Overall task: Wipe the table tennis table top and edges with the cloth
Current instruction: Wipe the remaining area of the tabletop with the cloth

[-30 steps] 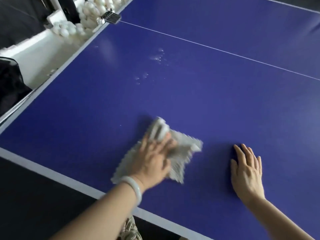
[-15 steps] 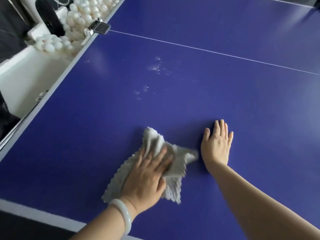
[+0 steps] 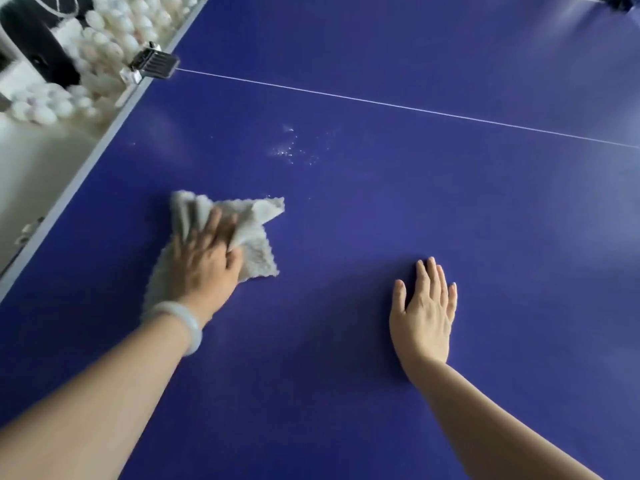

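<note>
The blue table tennis table top (image 3: 398,209) fills most of the view. A crumpled grey-white cloth (image 3: 258,237) lies on it left of centre. My left hand (image 3: 204,261) presses flat on the cloth with fingers stretched forward; a pale bangle sits on that wrist. My right hand (image 3: 424,310) rests flat on the bare table surface to the right, fingers straight and together, holding nothing. A patch of white specks (image 3: 289,150) dots the table beyond the cloth.
The table's pale left edge (image 3: 86,174) runs diagonally up to a net clamp (image 3: 154,64). A thin white line (image 3: 398,107) crosses the table from the clamp. Beyond the edge, a white bin holds several white balls (image 3: 104,39) and a black object (image 3: 38,46).
My left hand has slid the cloth forward and left, towards the specks. My right hand has moved right and back, away from the cloth. The view has shifted forward over the table.
</note>
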`<state>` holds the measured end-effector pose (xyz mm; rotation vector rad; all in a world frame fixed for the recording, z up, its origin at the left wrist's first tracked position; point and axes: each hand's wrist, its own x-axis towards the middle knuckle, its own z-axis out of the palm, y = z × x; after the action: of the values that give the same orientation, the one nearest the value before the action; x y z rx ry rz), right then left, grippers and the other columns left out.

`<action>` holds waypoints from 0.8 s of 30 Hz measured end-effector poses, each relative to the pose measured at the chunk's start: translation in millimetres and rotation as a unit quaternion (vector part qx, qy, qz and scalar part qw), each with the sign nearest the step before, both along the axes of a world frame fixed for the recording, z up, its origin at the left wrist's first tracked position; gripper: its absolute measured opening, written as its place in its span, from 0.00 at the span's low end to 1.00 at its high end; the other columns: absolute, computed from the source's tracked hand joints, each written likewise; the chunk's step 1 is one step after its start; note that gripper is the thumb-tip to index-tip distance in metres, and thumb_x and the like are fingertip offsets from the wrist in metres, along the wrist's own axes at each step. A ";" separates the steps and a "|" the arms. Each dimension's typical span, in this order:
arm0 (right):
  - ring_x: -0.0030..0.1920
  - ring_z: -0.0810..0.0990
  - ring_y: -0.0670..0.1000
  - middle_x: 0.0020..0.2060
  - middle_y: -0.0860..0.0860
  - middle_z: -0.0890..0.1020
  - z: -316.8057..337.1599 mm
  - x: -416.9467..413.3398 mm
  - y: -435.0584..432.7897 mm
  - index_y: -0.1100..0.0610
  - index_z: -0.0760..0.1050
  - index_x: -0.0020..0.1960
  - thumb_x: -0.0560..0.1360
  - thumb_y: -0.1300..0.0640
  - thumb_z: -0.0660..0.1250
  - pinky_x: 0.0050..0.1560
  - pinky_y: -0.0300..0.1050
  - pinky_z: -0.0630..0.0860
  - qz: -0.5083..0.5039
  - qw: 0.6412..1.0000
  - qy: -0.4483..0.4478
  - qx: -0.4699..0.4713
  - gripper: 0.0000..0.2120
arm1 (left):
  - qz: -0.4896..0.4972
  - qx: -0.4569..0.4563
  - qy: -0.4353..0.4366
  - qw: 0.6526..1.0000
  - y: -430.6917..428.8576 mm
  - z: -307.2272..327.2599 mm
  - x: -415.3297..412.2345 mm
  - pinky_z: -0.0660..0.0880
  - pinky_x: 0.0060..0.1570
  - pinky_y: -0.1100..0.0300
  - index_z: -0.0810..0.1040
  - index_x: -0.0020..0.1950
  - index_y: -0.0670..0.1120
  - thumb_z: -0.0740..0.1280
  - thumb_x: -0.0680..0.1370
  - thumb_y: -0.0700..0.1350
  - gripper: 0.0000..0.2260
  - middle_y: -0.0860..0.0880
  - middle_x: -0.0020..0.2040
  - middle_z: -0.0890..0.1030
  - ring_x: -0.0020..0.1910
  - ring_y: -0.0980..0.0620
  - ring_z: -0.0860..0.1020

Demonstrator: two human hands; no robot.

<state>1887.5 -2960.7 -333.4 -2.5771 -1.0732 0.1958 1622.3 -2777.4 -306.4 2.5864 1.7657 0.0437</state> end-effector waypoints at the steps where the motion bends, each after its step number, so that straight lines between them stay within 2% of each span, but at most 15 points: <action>1: 0.80 0.46 0.45 0.81 0.48 0.55 0.0 -0.3 0.3 0.57 0.56 0.80 0.83 0.45 0.48 0.80 0.47 0.38 0.001 1.000 -0.003 -0.004 0.29 | 0.014 0.000 0.005 1.000 -10.7 3.2 -6.8 0.71 0.63 0.38 0.64 0.76 0.46 0.52 0.80 0.52 0.25 0.44 0.77 0.64 0.77 0.33 0.54; 3: 0.81 0.47 0.46 0.81 0.49 0.55 1.2 -1.1 1.1 0.58 0.56 0.80 0.83 0.45 0.49 0.80 0.48 0.38 0.000 1.000 -0.001 -0.008 0.29 | -0.029 0.010 -0.003 1.000 -51.6 1.2 9.1 0.69 0.66 0.39 0.58 0.79 0.46 0.52 0.80 0.51 0.27 0.43 0.76 0.65 0.76 0.32 0.57; 5: 0.81 0.47 0.46 0.81 0.49 0.55 4.4 -0.8 1.1 0.58 0.57 0.80 0.83 0.46 0.49 0.80 0.48 0.39 -0.002 1.000 0.001 -0.005 0.29 | -0.160 -0.002 -0.086 0.983 -100.4 -5.7 51.8 0.65 0.69 0.40 0.57 0.80 0.49 0.56 0.79 0.48 0.29 0.44 0.77 0.64 0.75 0.35 0.60; 7: 0.80 0.48 0.46 0.80 0.49 0.56 8.1 0.2 0.1 0.58 0.57 0.80 0.84 0.45 0.46 0.80 0.48 0.40 0.002 1.000 0.006 0.005 0.29 | -0.272 -0.026 -0.158 0.949 -126.3 -10.3 102.6 0.58 0.75 0.40 0.57 0.80 0.51 0.59 0.78 0.48 0.30 0.45 0.80 0.58 0.79 0.39 0.53; 8: 0.80 0.48 0.45 0.80 0.49 0.56 9.4 0.3 -0.7 0.58 0.57 0.80 0.83 0.44 0.44 0.80 0.48 0.40 0.004 1.000 0.014 0.012 0.30 | -0.297 -0.028 -0.160 0.941 -126.2 -13.3 125.9 0.57 0.75 0.40 0.54 0.80 0.51 0.58 0.80 0.50 0.29 0.46 0.81 0.54 0.80 0.41 0.48; 10: 0.80 0.47 0.43 0.80 0.47 0.56 10.1 -0.3 -2.4 0.56 0.57 0.80 0.81 0.43 0.43 0.80 0.46 0.40 0.003 0.999 0.032 0.024 0.32 | -0.326 -0.025 -0.081 0.942 -107.5 -15.2 162.6 0.55 0.76 0.41 0.52 0.81 0.51 0.53 0.82 0.54 0.28 0.47 0.81 0.49 0.80 0.44 0.41; 12: 0.80 0.47 0.42 0.80 0.46 0.56 9.9 -0.6 -2.2 0.55 0.57 0.80 0.80 0.43 0.44 0.80 0.46 0.41 -0.003 0.999 0.030 0.028 0.32 | -0.354 -0.026 -0.046 0.934 -76.4 -15.1 185.9 0.52 0.76 0.42 0.56 0.81 0.51 0.52 0.81 0.54 0.27 0.49 0.81 0.51 0.80 0.44 0.42; 14: 0.80 0.48 0.43 0.80 0.47 0.56 9.5 -1.7 -0.5 0.55 0.58 0.80 0.81 0.43 0.45 0.80 0.47 0.41 -0.010 1.000 0.014 0.017 0.31 | -0.318 -0.015 -0.082 0.945 -37.8 -12.6 190.2 0.52 0.77 0.42 0.67 0.76 0.53 0.54 0.80 0.53 0.24 0.49 0.79 0.61 0.80 0.40 0.50; 15: 0.80 0.48 0.44 0.80 0.47 0.56 8.7 -2.6 0.0 0.55 0.58 0.80 0.81 0.43 0.45 0.80 0.47 0.41 -0.010 1.000 0.006 0.008 0.31 | -0.274 -0.009 -0.079 0.959 -17.3 -13.7 185.4 0.52 0.76 0.42 0.69 0.75 0.53 0.54 0.80 0.53 0.23 0.50 0.79 0.63 0.79 0.38 0.50; 18: 0.80 0.49 0.46 0.80 0.49 0.56 5.6 -4.3 0.8 0.56 0.59 0.80 0.80 0.42 0.43 0.80 0.49 0.41 -0.001 1.000 -0.010 -0.009 0.32 | -0.149 -0.007 -0.024 0.989 28.5 -20.8 153.1 0.48 0.76 0.41 0.63 0.78 0.52 0.50 0.82 0.55 0.24 0.50 0.80 0.57 0.79 0.38 0.43; 20: 0.81 0.49 0.48 0.80 0.51 0.57 5.2 -4.7 1.4 0.57 0.59 0.80 0.80 0.42 0.42 0.80 0.51 0.41 0.003 1.000 -0.014 -0.014 0.33 | -0.109 -0.014 -0.046 0.993 25.3 -15.9 139.0 0.47 0.76 0.41 0.64 0.78 0.49 0.50 0.81 0.55 0.26 0.47 0.80 0.59 0.80 0.40 0.45; 24: 0.81 0.49 0.49 0.80 0.51 0.56 6.1 -5.1 1.0 0.57 0.59 0.80 0.80 0.43 0.42 0.80 0.52 0.42 0.014 0.999 -0.013 -0.027 0.33 | -0.071 -0.115 -0.065 0.989 -20.0 1.7 156.5 0.37 0.75 0.40 0.56 0.81 0.52 0.57 0.80 0.58 0.30 0.49 0.82 0.48 0.79 0.41 0.38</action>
<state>1882.5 -2959.6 -327.3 -2.6200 -1.1296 0.2011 1778.7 -2797.3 -304.7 2.4746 1.4462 0.0057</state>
